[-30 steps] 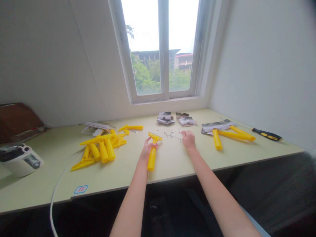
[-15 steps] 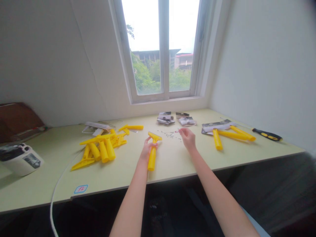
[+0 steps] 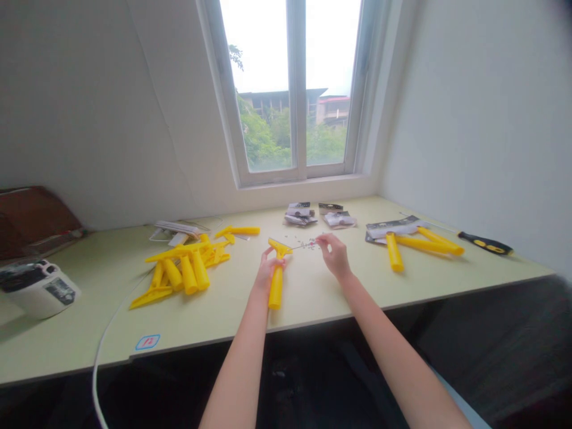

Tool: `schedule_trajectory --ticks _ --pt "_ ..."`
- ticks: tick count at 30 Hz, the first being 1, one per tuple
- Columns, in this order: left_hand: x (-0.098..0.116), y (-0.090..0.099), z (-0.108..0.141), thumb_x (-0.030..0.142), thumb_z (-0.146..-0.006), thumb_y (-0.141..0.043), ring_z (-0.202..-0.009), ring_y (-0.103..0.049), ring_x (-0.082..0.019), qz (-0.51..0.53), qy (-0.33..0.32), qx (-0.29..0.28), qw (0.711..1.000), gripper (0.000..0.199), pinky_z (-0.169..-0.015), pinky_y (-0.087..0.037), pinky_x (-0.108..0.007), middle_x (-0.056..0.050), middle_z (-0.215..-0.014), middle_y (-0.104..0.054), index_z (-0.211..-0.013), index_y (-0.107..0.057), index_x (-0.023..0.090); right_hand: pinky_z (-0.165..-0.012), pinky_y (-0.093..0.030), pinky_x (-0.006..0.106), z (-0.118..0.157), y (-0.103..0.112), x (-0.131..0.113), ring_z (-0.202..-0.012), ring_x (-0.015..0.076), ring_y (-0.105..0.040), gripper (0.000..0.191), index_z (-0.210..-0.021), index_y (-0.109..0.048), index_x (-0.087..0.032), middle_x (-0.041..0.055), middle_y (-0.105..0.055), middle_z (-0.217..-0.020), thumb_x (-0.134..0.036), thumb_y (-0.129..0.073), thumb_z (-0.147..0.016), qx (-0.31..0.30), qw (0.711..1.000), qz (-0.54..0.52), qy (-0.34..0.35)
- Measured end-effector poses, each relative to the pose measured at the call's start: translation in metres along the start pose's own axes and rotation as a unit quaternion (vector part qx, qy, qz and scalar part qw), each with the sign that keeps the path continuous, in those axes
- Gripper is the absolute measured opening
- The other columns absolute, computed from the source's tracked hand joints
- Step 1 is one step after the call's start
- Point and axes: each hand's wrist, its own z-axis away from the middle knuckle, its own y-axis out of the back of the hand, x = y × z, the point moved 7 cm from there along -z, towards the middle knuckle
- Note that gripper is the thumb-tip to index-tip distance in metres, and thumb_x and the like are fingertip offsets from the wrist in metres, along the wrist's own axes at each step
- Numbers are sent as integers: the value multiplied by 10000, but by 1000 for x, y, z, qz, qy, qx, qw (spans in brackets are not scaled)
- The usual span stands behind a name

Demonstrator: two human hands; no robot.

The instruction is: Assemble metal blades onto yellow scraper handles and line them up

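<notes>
My left hand [image 3: 270, 268] is closed around the neck of a yellow scraper [image 3: 276, 289], its wide head up and its round handle toward me. Between the fingertips of my right hand [image 3: 334, 255] is a thin screwdriver [image 3: 301, 246], its handle mostly hidden. The slim shaft points left, and its tip reaches the right end of the scraper's head; whether it touches a screw is too small to tell. Behind the shaft, small metal screws [image 3: 308, 242] lie scattered on the table [image 3: 241, 325].
A pile of yellow scraper parts [image 3: 190, 271] lies left. Packets [image 3: 300, 214] sit at the back. On the right are more yellow scrapers [image 3: 394, 253] and a black-and-yellow screwdriver [image 3: 486, 244]. A white container [image 3: 38, 292] and a white cable [image 3: 100, 351] are far left.
My right hand has moved left and slightly down, bringing the screwdriver tip to the scraper's head. My left hand and the scraper have barely moved.
</notes>
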Motion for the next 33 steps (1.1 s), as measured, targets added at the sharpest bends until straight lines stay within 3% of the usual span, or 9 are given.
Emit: schedule_trajectory --ticks 21,26,33 --pt "2 -4 3 -19 -538 -519 -550 -528 -86 -4 -2 -15 1000 675 -556 -375 -201 -11 -731 -573 -1153 -339 194 -692 -440 295 -1 -2 -5 -693 156 -544 157 -767 -572 -183 43 -611 -753 -254 -446 -829 -11 999 10 28" --pt "0 -4 2 -1 -538 -534 -552 -529 -84 -17 -3 -26 1000 671 -569 -381 -202 6 -713 -573 -1147 -341 205 -661 -445 292 1 0 0 -635 153 -556 196 -851 -578 -180 35 -626 -735 -355 -496 -815 3 1000 1 -6" --pt "-4 -4 -1 27 -539 -544 -570 -539 -89 -31 2 -61 998 677 -589 -383 -201 7 -710 -583 -1154 -328 212 -585 -405 261 1 -1 1 -589 144 -532 286 -740 -569 -184 25 -601 -663 -386 -408 -863 -15 1000 17 -19"
